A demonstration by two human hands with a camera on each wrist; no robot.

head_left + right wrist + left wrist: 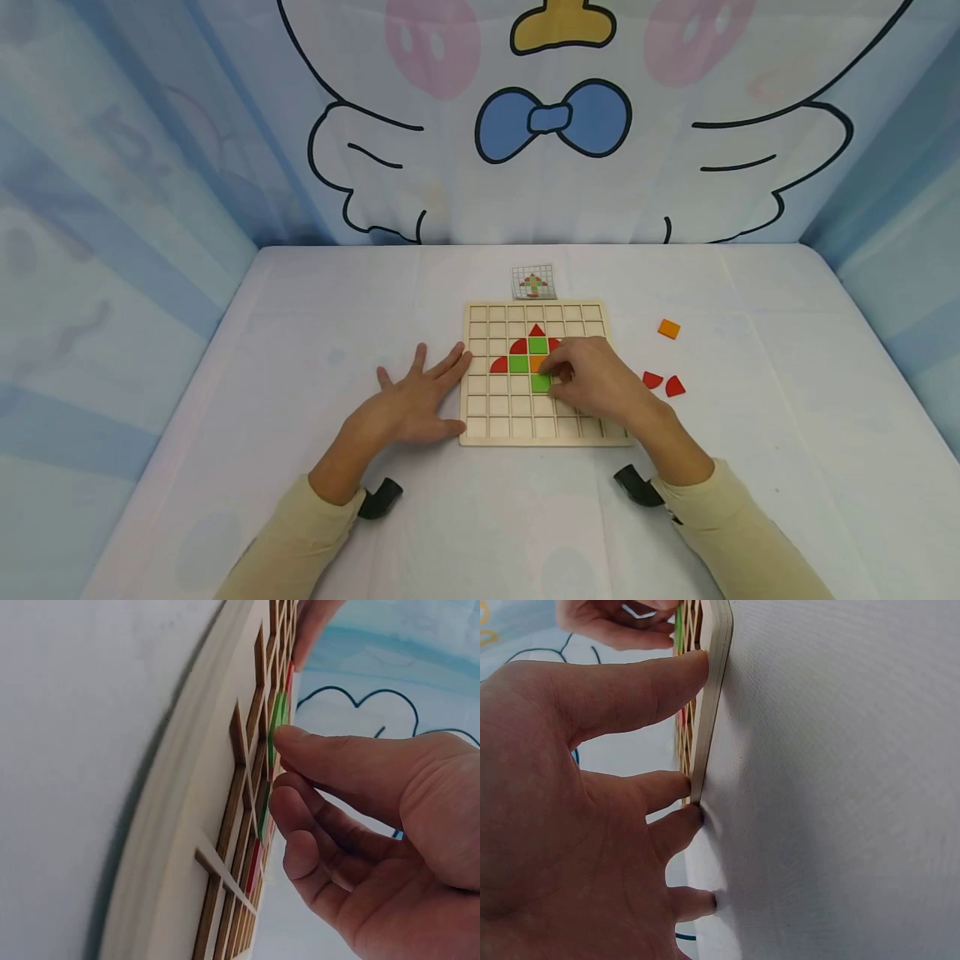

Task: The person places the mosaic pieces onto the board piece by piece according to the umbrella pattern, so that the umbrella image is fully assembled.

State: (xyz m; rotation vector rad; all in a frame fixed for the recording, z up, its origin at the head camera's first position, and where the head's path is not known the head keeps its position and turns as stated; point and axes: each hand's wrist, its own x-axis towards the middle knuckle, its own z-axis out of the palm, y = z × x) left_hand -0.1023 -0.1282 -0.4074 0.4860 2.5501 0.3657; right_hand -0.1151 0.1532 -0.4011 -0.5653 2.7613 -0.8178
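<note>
A wooden grid board [498, 427] lies on the table with red, green and orange pieces in its cells. Among them are a red triangle [536, 331], green squares [537, 345], an orange square [537, 364] and red quarter circles [499, 365]. My left hand [415, 407] lies spread at the board's left side, its thumb and some fingertips touching the edge. Over the middle, my right hand [596, 379] has bent fingers, with the thumb at the lower green square [273, 735]. Whether it pinches a piece is unclear; that hand covers cells on the right.
Behind the board lies a small pattern card [533, 282] with a gridded figure. To the right are a loose orange square [669, 329] and two red quarter circles [652, 380]. A printed curtain [555, 200] stands along the table's back edge.
</note>
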